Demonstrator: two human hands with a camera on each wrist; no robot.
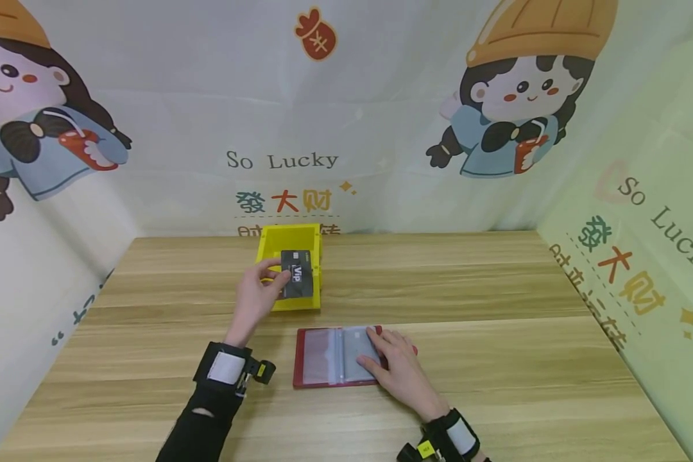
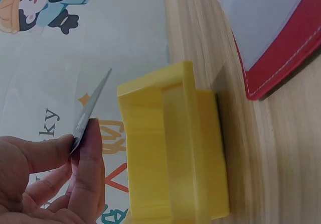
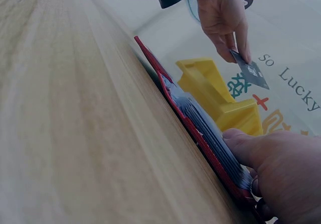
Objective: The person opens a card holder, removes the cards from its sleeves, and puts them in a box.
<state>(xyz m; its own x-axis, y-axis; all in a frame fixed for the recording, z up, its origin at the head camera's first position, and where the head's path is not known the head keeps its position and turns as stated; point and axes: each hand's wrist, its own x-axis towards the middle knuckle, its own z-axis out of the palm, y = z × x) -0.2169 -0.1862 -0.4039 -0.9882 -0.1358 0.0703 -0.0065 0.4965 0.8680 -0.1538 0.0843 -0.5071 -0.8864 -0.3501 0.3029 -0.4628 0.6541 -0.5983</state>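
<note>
Pinching a card (image 1: 301, 282), the left hand (image 1: 258, 296) hovers; the right (image 1: 401, 372), spread, touches a wallet (image 1: 319, 357).

"Vip" stands on the dark card (image 1: 302, 282). Above the worktop's (image 1: 468, 308) far edge, the backdrop (image 1: 381, 115) reads "So Lucky" and "發大财" — both repeated on the green side panel (image 1: 641, 135) along its right edge.

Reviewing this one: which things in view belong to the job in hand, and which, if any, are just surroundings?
In the job:
- dark card, pinched by the left hand
- yellow bin
- open red card holder, touched by the right hand

Just surroundings:
- table
- printed backdrop
- wrist straps, worn by the person
</note>
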